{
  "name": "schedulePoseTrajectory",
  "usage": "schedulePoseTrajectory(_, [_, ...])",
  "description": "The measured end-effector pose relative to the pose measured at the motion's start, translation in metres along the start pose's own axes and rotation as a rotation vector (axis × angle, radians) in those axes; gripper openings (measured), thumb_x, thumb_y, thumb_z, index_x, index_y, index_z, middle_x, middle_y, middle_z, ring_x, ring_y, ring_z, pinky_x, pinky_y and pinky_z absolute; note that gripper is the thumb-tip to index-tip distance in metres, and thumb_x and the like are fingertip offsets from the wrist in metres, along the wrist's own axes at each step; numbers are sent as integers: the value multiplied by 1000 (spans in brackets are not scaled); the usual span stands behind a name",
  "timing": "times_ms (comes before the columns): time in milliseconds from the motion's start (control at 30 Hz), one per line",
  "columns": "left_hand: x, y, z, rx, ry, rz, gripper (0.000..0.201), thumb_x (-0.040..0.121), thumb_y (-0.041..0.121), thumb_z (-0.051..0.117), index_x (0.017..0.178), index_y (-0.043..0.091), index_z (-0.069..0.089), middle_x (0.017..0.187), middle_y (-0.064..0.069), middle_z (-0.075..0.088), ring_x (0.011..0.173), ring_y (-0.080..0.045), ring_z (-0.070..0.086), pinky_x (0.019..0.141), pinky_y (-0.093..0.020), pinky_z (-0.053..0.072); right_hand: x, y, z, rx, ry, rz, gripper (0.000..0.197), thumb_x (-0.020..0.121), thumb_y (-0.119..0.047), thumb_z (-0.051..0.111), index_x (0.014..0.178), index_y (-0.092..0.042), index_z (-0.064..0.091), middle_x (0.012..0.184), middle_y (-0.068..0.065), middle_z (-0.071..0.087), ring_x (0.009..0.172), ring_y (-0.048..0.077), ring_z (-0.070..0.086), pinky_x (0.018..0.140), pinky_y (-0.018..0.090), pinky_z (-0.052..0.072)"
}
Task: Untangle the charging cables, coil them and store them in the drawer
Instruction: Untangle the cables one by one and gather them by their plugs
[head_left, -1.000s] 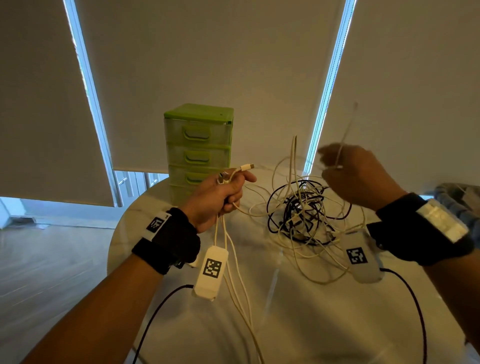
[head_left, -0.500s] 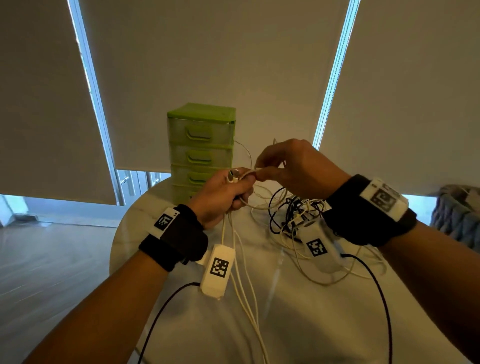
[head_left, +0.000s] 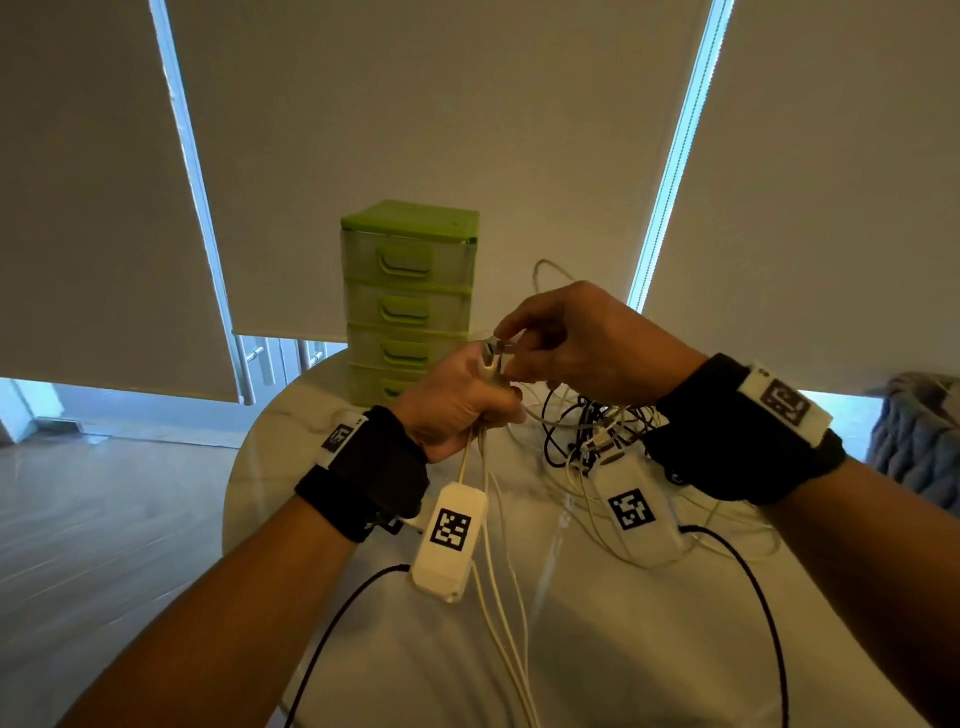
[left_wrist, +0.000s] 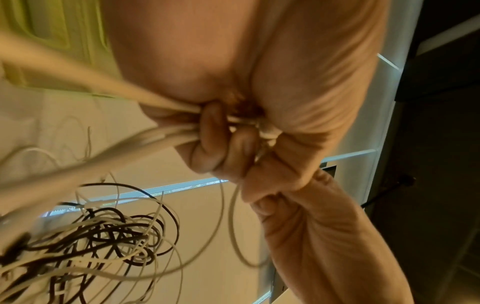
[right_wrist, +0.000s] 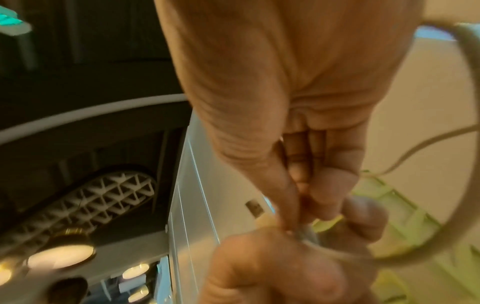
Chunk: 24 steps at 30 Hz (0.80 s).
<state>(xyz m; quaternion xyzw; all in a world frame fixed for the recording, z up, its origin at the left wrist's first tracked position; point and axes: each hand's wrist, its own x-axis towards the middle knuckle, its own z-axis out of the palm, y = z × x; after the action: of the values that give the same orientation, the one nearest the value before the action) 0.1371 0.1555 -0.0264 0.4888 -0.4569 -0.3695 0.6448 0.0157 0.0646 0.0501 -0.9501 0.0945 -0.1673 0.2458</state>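
My left hand (head_left: 462, 400) (left_wrist: 233, 131) is a fist round several strands of a white charging cable (head_left: 498, 587), with the plug ends sticking out at the top. Just above it, my right hand (head_left: 561, 338) (right_wrist: 293, 211) pinches the cable's plug (head_left: 497, 347) between thumb and fingers; a loop of the cable (right_wrist: 467, 164) arcs past it. A tangle of white and black cables (head_left: 597, 431) (left_wrist: 103, 232) lies on the round white table (head_left: 291, 457) under my right wrist. The green drawer unit (head_left: 410, 301), with every drawer pushed in, stands at the table's far edge behind my hands.
Roller blinds cover the windows behind the table. A grey knitted thing (head_left: 919, 441) sits off the table's right side. Wooden floor (head_left: 104, 519) lies to the left. Black wrist-camera leads (head_left: 758, 597) trail across the near part of the table.
My right hand came down from the raised right side and across to my left fist, where it now pinches the plug. The left hand held its grip and stayed nearly still.
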Motion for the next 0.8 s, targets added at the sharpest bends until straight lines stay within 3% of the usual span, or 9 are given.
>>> schedulePoseTrajectory(100, [0,1,6,53,-13,36,56,69,-30,49,96,19,54,63,5,58,55,-9,41,51,-26,27,0,-3,5,7,6,62,18,83,-22,73,100,-17,71,73,-2,70,61,12,66,60,23,55])
schedulePoseTrajectory(167, [0,1,7,63,17,46,61,73,-33,43,98,21,54,58,9,57,57,-11,39,53,-28,24,0,-3,7,36,34,88,14,83,-23,73,96,-16,70,75,-2,69,62,15,67,59,25,56])
schedulePoseTrajectory(333, [-2,4,8,-60,22,8,46,78,-29,42,80,15,56,60,2,56,48,-5,44,45,-20,23,-1,-3,9,196,78,86,14,83,-11,73,95,-4,69,82,13,72,71,25,70,69,34,60])
schedulePoseTrajectory(400, [-3,4,7,-145,-46,-47,35,83,-17,47,73,14,60,61,1,60,40,-5,39,44,-20,21,-2,-4,8,263,132,78,12,82,-9,74,92,-4,69,81,14,72,69,25,69,70,33,59])
schedulePoseTrajectory(467, [-4,4,6,-193,-82,-96,21,84,-7,51,77,11,60,70,-5,63,39,-7,37,43,-20,21,-2,-4,6,267,143,59,12,82,-11,74,93,-8,71,79,10,72,74,24,70,73,34,60])
schedulePoseTrajectory(533, [-2,2,5,-193,-95,-129,25,90,-4,46,74,12,56,65,-6,59,41,-9,37,42,-20,22,-3,-2,3,252,117,43,16,83,-13,72,100,-13,72,80,3,73,78,18,71,78,32,59])
schedulePoseTrajectory(667, [2,1,3,-243,-177,-213,42,92,4,41,55,22,49,49,5,32,47,-10,32,50,-23,30,-3,3,3,67,79,-14,21,90,-19,66,109,-22,73,96,-5,74,86,5,68,86,25,56])
schedulePoseTrajectory(800, [4,-1,4,-188,-188,-211,35,83,2,45,55,22,49,47,7,26,46,-9,25,54,-26,25,-3,-2,6,-115,104,-74,24,94,-22,60,116,-23,70,98,-4,74,74,-2,64,79,16,53])
